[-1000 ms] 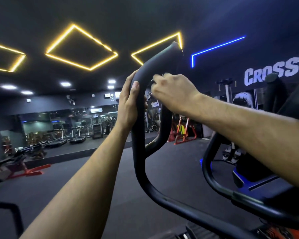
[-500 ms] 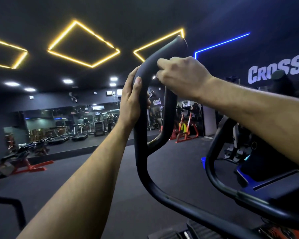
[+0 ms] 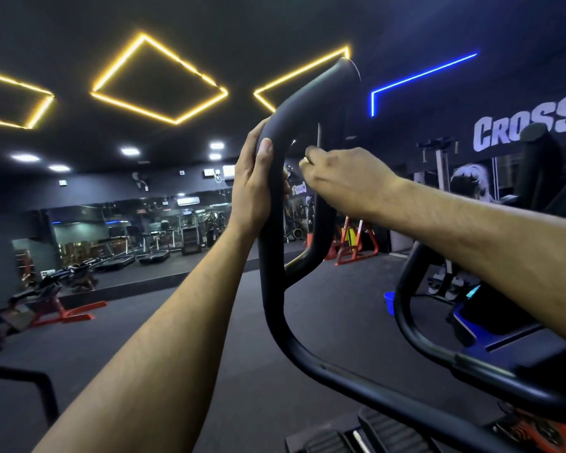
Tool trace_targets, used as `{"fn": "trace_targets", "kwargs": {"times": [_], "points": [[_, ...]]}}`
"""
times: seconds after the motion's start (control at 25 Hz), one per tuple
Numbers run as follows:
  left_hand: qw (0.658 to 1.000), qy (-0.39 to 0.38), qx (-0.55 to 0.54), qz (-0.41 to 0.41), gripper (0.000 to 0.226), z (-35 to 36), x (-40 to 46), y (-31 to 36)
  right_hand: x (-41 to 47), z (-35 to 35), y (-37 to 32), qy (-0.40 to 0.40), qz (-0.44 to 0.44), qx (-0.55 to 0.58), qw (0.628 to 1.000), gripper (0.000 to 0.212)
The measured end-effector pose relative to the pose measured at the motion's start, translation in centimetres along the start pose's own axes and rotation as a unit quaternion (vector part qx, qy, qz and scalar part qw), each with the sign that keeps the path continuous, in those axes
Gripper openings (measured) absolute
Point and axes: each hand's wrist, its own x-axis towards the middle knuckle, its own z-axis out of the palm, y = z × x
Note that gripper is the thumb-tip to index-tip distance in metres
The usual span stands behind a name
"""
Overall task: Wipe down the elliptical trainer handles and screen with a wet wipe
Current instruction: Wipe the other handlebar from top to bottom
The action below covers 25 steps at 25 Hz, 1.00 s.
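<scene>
Black and matte, the looped handle [image 3: 276,256] fills the middle of the view, and the handle-wiping step is judged to be in hand, with the screen not yet reached. It is steadied by the left hand [image 3: 252,188], palm flat and thumb laid along it. Its inner bar is worked by the curled right hand [image 3: 347,181]; a pale scrap at the fingertips may be the wipe [image 3: 303,160], though this cannot be told, and a downward stroke is called for next.
</scene>
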Motion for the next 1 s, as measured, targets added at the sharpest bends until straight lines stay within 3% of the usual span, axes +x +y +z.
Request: {"fn": "trace_targets", "kwargs": {"times": [0.08,0.16,0.4,0.6,0.64,1.0], "points": [[1.0,-0.001,0.01,0.004,0.043,-0.1,0.2,-0.2,0.5,-0.3,1.9,0.074,0.046,-0.005,0.996,0.013],[1.0,0.004,0.012,0.004,0.043,-0.2,0.1,-0.3,0.6,-0.8,2.7,0.099,0.081,0.019,0.992,0.008],[0.999,0.001,0.038,0.003,0.043,-0.5,0.5,-0.7,-0.9,0.9,-2.4,-0.036,-0.007,0.022,0.999,0.022],[1.0,0.013,0.028,0.008,0.044,-0.3,0.3,-0.6,0.9,-0.7,2.4,0.129,0.088,-0.002,0.988,0.013],[0.999,0.01,0.03,0.007,0.045,-0.2,0.3,-0.7,0.8,-0.4,2.5,0.131,0.093,0.0,0.987,0.013],[1.0,-0.004,-0.003,-0.007,0.043,-0.2,0.1,-0.3,-3.0,4.7,-6.3,-0.034,0.106,0.085,0.99,0.017]]}}
